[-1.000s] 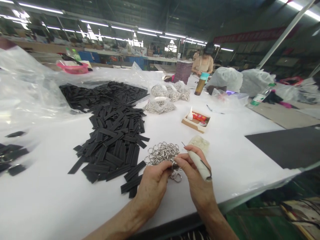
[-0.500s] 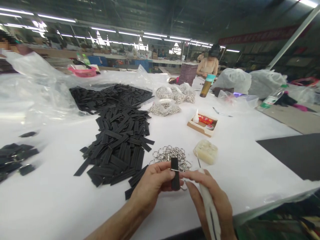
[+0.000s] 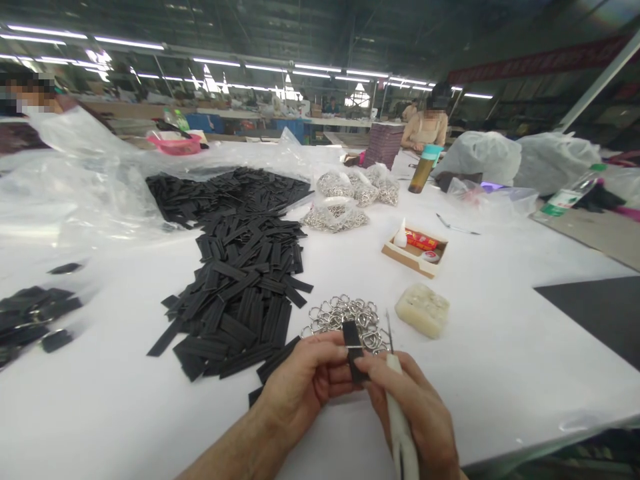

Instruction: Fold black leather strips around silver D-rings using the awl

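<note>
My left hand (image 3: pixel 313 373) is closed on a short black strip (image 3: pixel 351 335), pinched between thumb and fingers. A thin metal ring crosses the strip at its middle, most of it hidden. In my right hand (image 3: pixel 417 400) lies a white-handled awl (image 3: pixel 399 417), its slender metal shaft pointing up and away. The right thumb and forefinger touch the strip's lower end. Just beyond the hands is a pile of silver metal rings (image 3: pixel 345 310). A large heap of black strips (image 3: pixel 240 287) spreads to the left.
A yellowish wax-like block (image 3: pixel 423 311) and a small box (image 3: pixel 434 269) with a red tube sit on the right. Bags of rings (image 3: pixel 335 215) and a bottle (image 3: pixel 424 170) stand farther back. Looped black pieces (image 3: pixel 35 310) lie far left. Another person (image 3: pixel 425 127) sits across the table.
My right hand has moved slightly left and its fingers now touch the strip's lower end. The awl has shifted left with it. The view has turned a little left.
</note>
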The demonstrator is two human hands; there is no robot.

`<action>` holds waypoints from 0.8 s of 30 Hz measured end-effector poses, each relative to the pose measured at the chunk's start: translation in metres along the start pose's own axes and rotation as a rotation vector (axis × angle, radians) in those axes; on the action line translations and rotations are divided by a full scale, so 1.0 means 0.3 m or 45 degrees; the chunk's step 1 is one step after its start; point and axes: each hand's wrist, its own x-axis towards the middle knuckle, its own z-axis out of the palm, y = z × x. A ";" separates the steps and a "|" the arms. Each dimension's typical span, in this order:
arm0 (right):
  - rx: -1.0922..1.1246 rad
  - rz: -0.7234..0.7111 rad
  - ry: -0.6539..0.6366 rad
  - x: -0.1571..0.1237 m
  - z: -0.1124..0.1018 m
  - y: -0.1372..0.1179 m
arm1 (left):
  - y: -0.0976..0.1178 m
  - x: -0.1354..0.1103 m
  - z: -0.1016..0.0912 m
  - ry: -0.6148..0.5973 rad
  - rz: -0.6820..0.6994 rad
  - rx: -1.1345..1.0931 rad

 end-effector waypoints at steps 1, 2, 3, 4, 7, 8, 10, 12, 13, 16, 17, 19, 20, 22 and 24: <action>0.011 0.051 -0.006 -0.004 0.000 0.004 | 0.000 0.001 0.001 0.031 -0.008 -0.012; 0.019 0.079 -0.023 -0.007 -0.001 0.008 | -0.001 0.002 0.002 0.068 -0.007 -0.022; 0.026 0.081 -0.046 -0.009 -0.003 0.011 | -0.002 0.003 0.003 0.102 -0.004 -0.020; 0.033 0.060 -0.079 -0.011 -0.006 0.014 | -0.003 0.004 0.005 0.131 0.007 -0.006; 0.035 -0.010 -0.134 -0.003 -0.012 0.016 | -0.009 0.006 0.006 0.131 0.061 0.134; 0.031 -0.009 -0.115 0.003 -0.011 0.014 | -0.012 0.006 0.006 0.113 0.076 0.201; 0.029 0.040 -0.026 0.018 -0.004 0.006 | -0.020 0.004 0.004 0.089 0.102 0.315; 0.015 0.114 0.064 0.034 0.006 -0.007 | -0.026 0.001 0.001 0.075 0.112 0.391; 0.003 0.160 0.090 0.041 0.010 -0.014 | -0.029 -0.002 -0.001 0.073 0.123 0.419; -0.002 0.355 0.111 0.055 0.010 -0.034 | -0.027 -0.010 0.001 0.056 0.176 0.515; 0.024 0.434 0.116 0.059 0.006 -0.040 | -0.024 -0.014 0.005 0.048 0.200 0.552; 0.112 0.571 0.120 0.064 -0.003 -0.049 | -0.015 -0.022 0.016 0.014 0.241 0.632; 0.164 0.627 0.121 0.065 -0.008 -0.052 | -0.010 -0.026 0.024 -0.002 0.250 0.663; 0.272 0.714 0.112 0.067 -0.012 -0.055 | -0.003 -0.032 0.038 -0.017 0.248 0.715; 0.353 0.774 0.089 0.065 -0.012 -0.056 | 0.000 -0.036 0.049 0.012 0.251 0.772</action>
